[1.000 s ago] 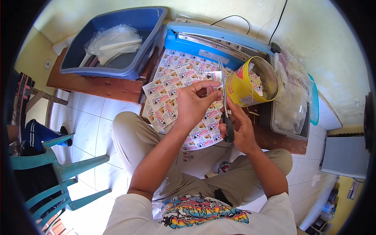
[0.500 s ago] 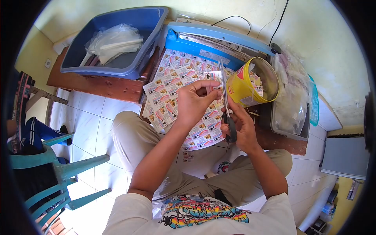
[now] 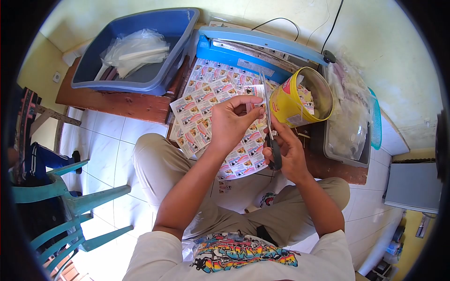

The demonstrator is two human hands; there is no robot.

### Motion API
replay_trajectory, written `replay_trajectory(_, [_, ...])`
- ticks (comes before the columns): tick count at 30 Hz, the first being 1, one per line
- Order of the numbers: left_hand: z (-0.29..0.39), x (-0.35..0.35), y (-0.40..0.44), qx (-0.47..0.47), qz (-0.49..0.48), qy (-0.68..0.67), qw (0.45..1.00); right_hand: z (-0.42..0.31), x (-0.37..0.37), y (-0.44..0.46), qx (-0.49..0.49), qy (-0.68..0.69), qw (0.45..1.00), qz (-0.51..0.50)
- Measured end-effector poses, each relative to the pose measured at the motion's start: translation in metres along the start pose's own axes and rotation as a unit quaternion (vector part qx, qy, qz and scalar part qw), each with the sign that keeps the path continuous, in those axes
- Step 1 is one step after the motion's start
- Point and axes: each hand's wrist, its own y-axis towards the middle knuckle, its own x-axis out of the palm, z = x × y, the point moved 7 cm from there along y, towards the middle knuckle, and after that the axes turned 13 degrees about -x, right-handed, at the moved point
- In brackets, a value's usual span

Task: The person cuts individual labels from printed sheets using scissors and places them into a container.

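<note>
Between thumb and fingers, my left hand pinches a small printed label strip over the sheets. My right hand is wrapped round the black handles of the scissors, whose blades point up along the strip's right edge. The blades look nearly closed. Beneath my hands lie overlapping printed label sheets. Just right of the blades, a yellow bucket leans with cut labels inside.
Behind the sheets stands a blue sealer. A blue tub with plastic bags is at the left; a grey tray of bags is at the right. A green chair and another person's leg are at the far left.
The scissors' handles swing slightly right, then slightly back left. My left hand keeps its pinch on the strip. At the far left, the other person's leg shifts a little.
</note>
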Motion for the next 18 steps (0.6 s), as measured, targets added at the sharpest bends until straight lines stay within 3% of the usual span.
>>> replay_trajectory(18, [-0.0027,-0.0002,0.0005,0.001,-0.005,0.011,1.000,-0.0033,0.0011,-0.0008,0.006,0.003,1.000,0.007])
